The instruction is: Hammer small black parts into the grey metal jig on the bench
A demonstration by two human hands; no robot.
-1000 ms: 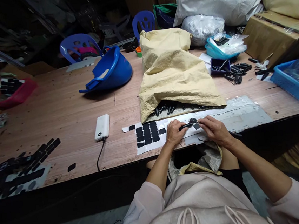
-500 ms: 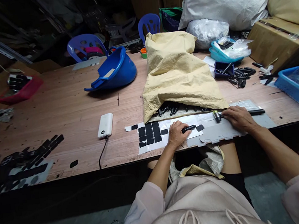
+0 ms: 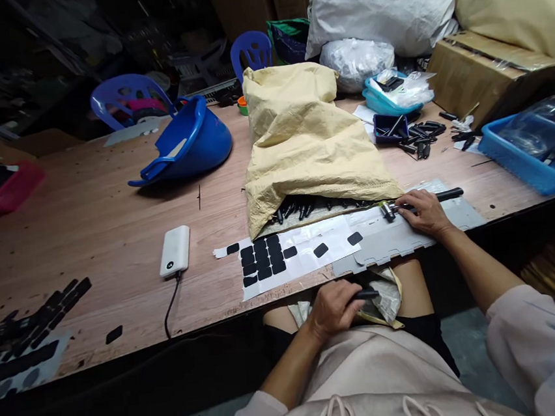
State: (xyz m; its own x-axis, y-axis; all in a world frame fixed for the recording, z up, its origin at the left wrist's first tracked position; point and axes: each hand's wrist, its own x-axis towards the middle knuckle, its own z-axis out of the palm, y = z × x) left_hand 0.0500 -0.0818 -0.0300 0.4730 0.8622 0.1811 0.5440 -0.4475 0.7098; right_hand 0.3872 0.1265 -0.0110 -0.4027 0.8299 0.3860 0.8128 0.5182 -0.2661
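Note:
My left hand [image 3: 333,307] is below the table edge over my lap, closed on a small black stick-like part [image 3: 367,294] above a crumpled bag [image 3: 389,295]. My right hand [image 3: 422,212] rests on the table, fingers closed over a black-handled tool with a metal tip [image 3: 386,210] that lies on a grey cut sheet [image 3: 399,243]. A white backing sheet [image 3: 305,248] with several black pads [image 3: 262,263] lies in front of me. Black parts [image 3: 301,207] spill from the mouth of a yellow woven sack [image 3: 303,140].
A white power bank [image 3: 175,251] with a cable lies left of the sheet. A tipped blue basin [image 3: 187,144], blue trays [image 3: 522,152], a cardboard box [image 3: 480,74], loose black parts [image 3: 420,135] and black pads at the left edge [image 3: 19,331] crowd the wooden table [image 3: 96,219].
My left hand has dropped from the white sheet to my lap, carrying the black part. My right hand stayed on the tool at the right. The view shifted slightly.

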